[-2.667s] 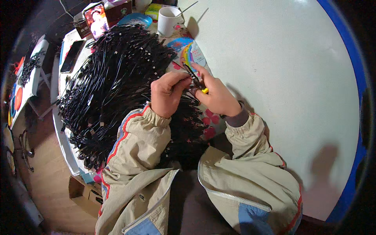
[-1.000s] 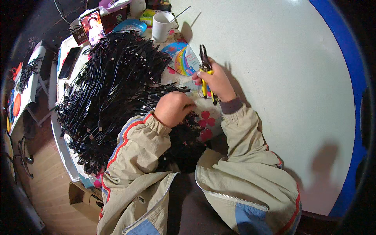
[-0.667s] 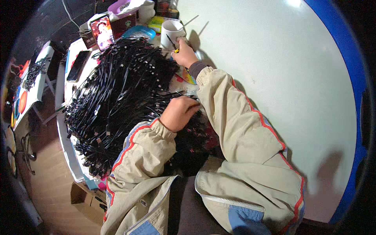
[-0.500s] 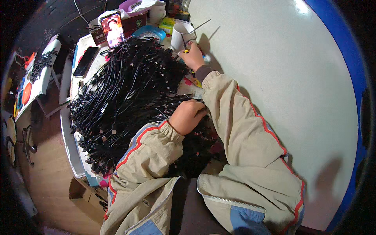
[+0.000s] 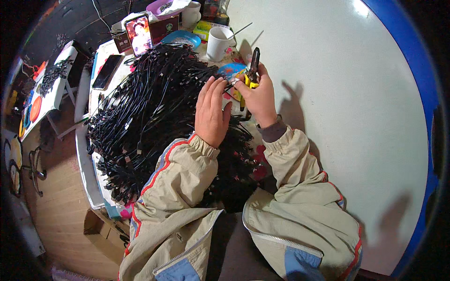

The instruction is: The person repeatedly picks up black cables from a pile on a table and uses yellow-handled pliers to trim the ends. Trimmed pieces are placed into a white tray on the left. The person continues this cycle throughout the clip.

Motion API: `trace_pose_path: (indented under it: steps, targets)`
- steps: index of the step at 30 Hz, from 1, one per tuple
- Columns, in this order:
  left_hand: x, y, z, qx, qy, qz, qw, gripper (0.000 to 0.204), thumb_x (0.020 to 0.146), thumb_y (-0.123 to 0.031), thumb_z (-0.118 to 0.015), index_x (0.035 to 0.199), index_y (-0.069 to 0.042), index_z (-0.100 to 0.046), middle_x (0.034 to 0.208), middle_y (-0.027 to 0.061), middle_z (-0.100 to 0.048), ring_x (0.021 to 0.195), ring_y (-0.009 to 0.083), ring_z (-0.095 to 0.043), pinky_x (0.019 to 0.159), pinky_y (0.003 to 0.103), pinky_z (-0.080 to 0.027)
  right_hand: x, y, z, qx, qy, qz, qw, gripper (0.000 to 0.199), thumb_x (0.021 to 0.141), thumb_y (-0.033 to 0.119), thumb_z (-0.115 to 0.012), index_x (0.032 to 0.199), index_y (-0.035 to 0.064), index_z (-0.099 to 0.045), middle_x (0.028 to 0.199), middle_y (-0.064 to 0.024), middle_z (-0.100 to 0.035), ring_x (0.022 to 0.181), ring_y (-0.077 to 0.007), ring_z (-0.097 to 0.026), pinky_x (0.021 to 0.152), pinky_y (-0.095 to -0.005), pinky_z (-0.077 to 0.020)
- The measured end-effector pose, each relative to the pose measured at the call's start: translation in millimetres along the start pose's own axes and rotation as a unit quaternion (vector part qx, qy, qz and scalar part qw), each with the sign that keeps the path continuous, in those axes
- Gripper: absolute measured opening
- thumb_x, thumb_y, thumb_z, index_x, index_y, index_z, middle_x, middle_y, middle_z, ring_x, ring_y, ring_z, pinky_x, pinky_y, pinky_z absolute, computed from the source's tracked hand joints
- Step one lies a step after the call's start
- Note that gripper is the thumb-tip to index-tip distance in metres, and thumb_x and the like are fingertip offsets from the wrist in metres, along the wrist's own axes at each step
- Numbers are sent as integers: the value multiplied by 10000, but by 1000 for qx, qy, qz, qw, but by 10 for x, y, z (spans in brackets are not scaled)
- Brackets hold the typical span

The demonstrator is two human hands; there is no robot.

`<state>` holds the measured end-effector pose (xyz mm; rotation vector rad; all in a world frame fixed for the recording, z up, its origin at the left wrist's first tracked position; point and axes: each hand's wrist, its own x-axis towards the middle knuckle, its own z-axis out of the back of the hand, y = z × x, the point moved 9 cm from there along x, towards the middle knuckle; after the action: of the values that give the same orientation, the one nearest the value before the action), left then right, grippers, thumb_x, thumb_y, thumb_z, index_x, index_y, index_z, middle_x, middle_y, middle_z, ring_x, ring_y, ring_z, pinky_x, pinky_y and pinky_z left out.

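The left hand [image 5: 213, 112] is nearly flat, its long fingers straight and lying side by side, the thumb parted from them. The right hand [image 5: 260, 96] has its fingers curled around a pair of pliers [image 5: 251, 80] with smooth yellow-and-black grips and a dark, narrow head pointing up and away past the knuckles. Between the two sets of fingertips is a small pale spot, too blurred to identify.

Under and to the left of the left fingers spreads a tangled heap of glossy, thin black cables [image 5: 154, 107], dotted with small squarish metal ends; strands crowd right up to that hand. Just beyond the fingertips, a blue printed card [image 5: 232, 70] lies partly hidden. Farther past them stands a smooth white mug [image 5: 218, 44] with a thin stick leaning out, and left of it a shallow blue dish [image 5: 180, 37] and a lit phone [image 5: 139, 35] propped upright. A dark, flat phone [image 5: 108, 71] lies well left of the fingers, beyond the heap.

To the right of the right fingers, a broad, smooth pale surface [image 5: 351, 140] gives sideways room, bearing the hand's shadow and ending far off at a curved blue border [image 5: 422, 84].
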<state>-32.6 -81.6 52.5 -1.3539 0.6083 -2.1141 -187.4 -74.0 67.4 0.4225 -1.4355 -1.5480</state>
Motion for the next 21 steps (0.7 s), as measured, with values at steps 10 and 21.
trace_pose_path:
  steps: [10,21]
  targets:
    - [-141,620,-162,87,6,92,992,598,767,10,-626,1341,55,-462,1324,265,-521,1255,444,-471,1095,495,-363,559,190,617,197,-189,45,961,401,838,-72,-641,1207,-39,-487,921,-108,-619,700,-207,-681,648,-301,-588]
    - [-34,-404,39,-33,20,-139,990,546,809,-69,-730,1310,-7,-522,1135,188,-628,1046,354,-623,909,446,-487,-459,285,187,111,87,-41,989,499,867,-7,-716,1324,15,-518,1069,-43,-651,988,-99,-611,876,-264,-513]
